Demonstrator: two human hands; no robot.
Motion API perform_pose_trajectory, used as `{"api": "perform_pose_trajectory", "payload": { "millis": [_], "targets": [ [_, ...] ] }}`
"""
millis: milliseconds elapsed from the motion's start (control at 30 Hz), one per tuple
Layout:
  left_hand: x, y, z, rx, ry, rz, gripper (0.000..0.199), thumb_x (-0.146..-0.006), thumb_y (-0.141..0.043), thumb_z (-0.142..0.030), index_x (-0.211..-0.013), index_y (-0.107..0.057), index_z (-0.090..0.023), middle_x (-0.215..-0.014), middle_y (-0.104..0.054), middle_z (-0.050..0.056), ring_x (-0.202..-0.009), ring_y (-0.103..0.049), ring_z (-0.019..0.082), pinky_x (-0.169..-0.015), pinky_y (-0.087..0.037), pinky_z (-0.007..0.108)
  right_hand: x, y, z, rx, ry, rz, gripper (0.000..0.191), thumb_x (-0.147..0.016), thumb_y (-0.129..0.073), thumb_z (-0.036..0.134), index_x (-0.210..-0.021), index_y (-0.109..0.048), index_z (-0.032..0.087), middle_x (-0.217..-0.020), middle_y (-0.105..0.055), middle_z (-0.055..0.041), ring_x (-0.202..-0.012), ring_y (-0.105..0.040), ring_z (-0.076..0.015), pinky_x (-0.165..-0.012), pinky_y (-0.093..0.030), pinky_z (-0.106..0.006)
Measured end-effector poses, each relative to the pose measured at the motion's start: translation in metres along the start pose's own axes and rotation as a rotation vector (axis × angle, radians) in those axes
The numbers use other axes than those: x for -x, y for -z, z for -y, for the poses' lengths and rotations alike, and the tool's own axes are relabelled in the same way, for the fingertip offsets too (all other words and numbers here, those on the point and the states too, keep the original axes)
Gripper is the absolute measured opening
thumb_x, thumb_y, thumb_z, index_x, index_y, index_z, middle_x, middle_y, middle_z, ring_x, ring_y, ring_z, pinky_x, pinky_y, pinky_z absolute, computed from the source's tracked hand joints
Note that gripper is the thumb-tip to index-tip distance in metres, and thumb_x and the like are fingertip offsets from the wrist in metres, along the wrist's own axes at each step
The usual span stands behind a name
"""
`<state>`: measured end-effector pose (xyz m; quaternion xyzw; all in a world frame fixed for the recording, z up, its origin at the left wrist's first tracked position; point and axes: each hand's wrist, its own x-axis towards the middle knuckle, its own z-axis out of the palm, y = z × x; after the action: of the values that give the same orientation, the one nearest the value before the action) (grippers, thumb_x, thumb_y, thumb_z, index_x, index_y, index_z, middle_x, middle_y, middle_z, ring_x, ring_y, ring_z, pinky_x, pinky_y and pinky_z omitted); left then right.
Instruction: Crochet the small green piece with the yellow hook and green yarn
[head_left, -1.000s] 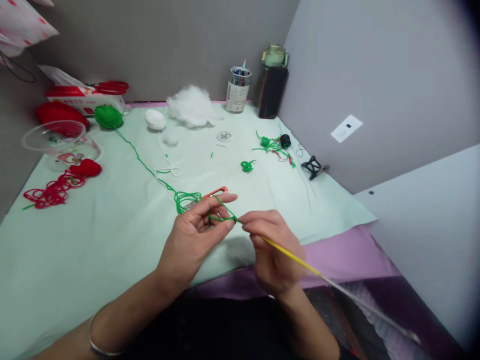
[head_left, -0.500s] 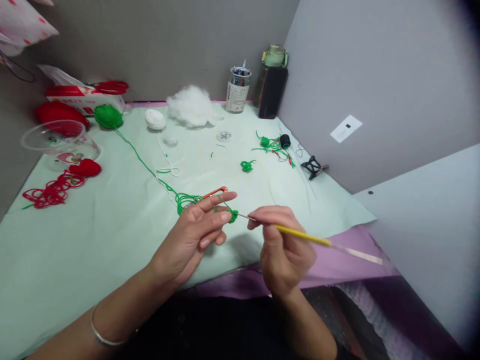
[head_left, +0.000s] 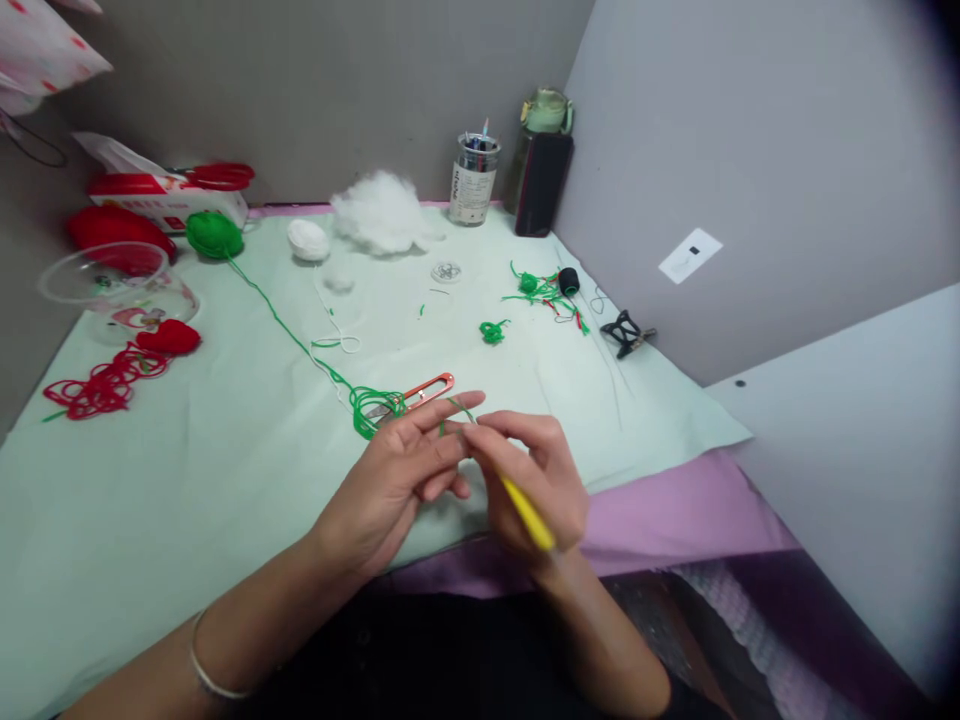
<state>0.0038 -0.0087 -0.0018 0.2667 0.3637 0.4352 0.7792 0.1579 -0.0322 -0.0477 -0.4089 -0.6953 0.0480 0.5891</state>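
My left hand (head_left: 397,470) pinches a small green crochet piece that my fingers now almost hide. A strand of green yarn (head_left: 463,410) runs over its outstretched index finger. Gripped like a pen, a crochet hook (head_left: 529,513) with a yellow handle is in my right hand (head_left: 544,475). Its tip meets the work at my left fingertips, and the two hands touch or nearly do. Loose loops of green yarn (head_left: 367,412) lie just behind my left hand, partly over orange thread snips (head_left: 433,388). A line of yarn leads back to a green yarn ball (head_left: 215,236).
White yarn ball (head_left: 308,240), stuffing (head_left: 386,215) and pen jar (head_left: 474,185) stand along the back. Red yarn (head_left: 109,380) and a clear plastic cup (head_left: 105,280) are left. A green crocheted bit (head_left: 493,332), yarn scraps (head_left: 551,295) and a black stand (head_left: 626,335) lie right.
My right hand has moved left up to my left hand, and the hook has swung to point steeply down toward me. The green piece has become mostly covered by fingers.
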Motion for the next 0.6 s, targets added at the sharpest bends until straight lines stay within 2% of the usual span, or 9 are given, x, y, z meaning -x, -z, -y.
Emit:
{"api": "perform_pose_trajectory", "payload": {
  "millis": [100, 167, 267, 300, 367, 467, 600],
  "targets": [
    [0.000, 0.002, -0.005, 0.006, 0.032, -0.017, 0.029, -0.081, -0.090, -0.021, -0.110, -0.088, -0.018, -0.076, -0.060, -0.005, -0.048, -0.029, 0.000, -0.057, -0.051, 0.018, -0.008, 0.003, 0.000, -0.271, -0.242, -0.100, 0.022, -0.103, -0.063, 0.015, -0.112, -0.080, 0.027, -0.091, -0.074, -0.0029, -0.079, -0.071, -0.0176, -0.069, -0.061, -0.033],
    [0.000, 0.002, -0.006, -0.040, -0.020, -0.045, 0.028, -0.080, -0.090, -0.021, -0.108, -0.088, -0.019, -0.087, -0.067, -0.001, -0.053, -0.039, 0.002, -0.063, -0.054, 0.020, -0.013, 0.002, 0.002, -0.462, -0.372, -0.135, 0.018, -0.105, -0.062, 0.021, -0.106, -0.079, 0.027, -0.087, -0.072, -0.0014, -0.070, -0.067, -0.0149, -0.064, -0.058, -0.031],
    [0.001, 0.002, -0.002, -0.105, -0.090, -0.021, 0.028, -0.080, -0.090, -0.021, -0.108, -0.088, -0.024, -0.096, -0.076, 0.003, -0.081, -0.065, 0.014, -0.084, -0.058, 0.028, -0.016, -0.002, 0.003, -0.549, -0.423, -0.073, 0.014, -0.104, -0.066, 0.026, -0.103, -0.081, 0.026, -0.093, -0.076, -0.0033, -0.077, -0.070, -0.0162, -0.067, -0.060, -0.031],
    [0.001, 0.002, -0.001, -0.119, -0.104, -0.011, 0.030, -0.080, -0.091, -0.021, -0.110, -0.087, -0.025, -0.096, -0.077, 0.003, -0.090, -0.069, 0.017, -0.091, -0.057, 0.031, -0.015, -0.003, 0.003, -0.543, -0.428, -0.057, 0.014, -0.103, -0.068, 0.027, -0.103, -0.081, 0.026, -0.095, -0.077, -0.0039, -0.079, -0.070, -0.0167, -0.069, -0.060, -0.031],
    [0.001, 0.003, 0.002, -0.150, -0.136, -0.023, 0.034, -0.080, -0.091, -0.022, -0.114, -0.086, -0.026, -0.099, -0.076, 0.002, -0.096, -0.069, 0.018, -0.096, -0.055, 0.032, -0.013, -0.005, 0.002, -0.544, -0.445, -0.050, 0.013, -0.103, -0.068, 0.027, -0.104, -0.082, 0.026, -0.095, -0.078, -0.0036, -0.078, -0.070, -0.0159, -0.069, -0.060, -0.031],
    [0.002, 0.006, 0.003, -0.231, -0.192, -0.073, 0.037, -0.081, -0.091, -0.021, -0.117, -0.085, -0.027, -0.095, -0.071, -0.001, -0.088, -0.065, 0.013, -0.089, -0.055, 0.026, -0.010, -0.004, 0.000, -0.598, -0.479, -0.043, 0.013, -0.102, -0.069, 0.026, -0.106, -0.082, 0.027, -0.095, -0.078, -0.0021, -0.074, -0.068, -0.0136, -0.068, -0.058, -0.029],
    [0.002, 0.007, 0.000, -0.288, -0.194, -0.072, 0.039, -0.080, -0.093, -0.023, -0.119, -0.084, -0.024, -0.083, -0.066, -0.003, -0.069, -0.060, 0.009, -0.066, -0.054, 0.020, -0.009, -0.004, -0.004, -0.661, -0.516, -0.043, 0.012, -0.102, -0.070, 0.028, -0.105, -0.082, 0.027, -0.094, -0.077, -0.0021, -0.075, -0.068, -0.0135, -0.070, -0.058, -0.029]
  ]
}}
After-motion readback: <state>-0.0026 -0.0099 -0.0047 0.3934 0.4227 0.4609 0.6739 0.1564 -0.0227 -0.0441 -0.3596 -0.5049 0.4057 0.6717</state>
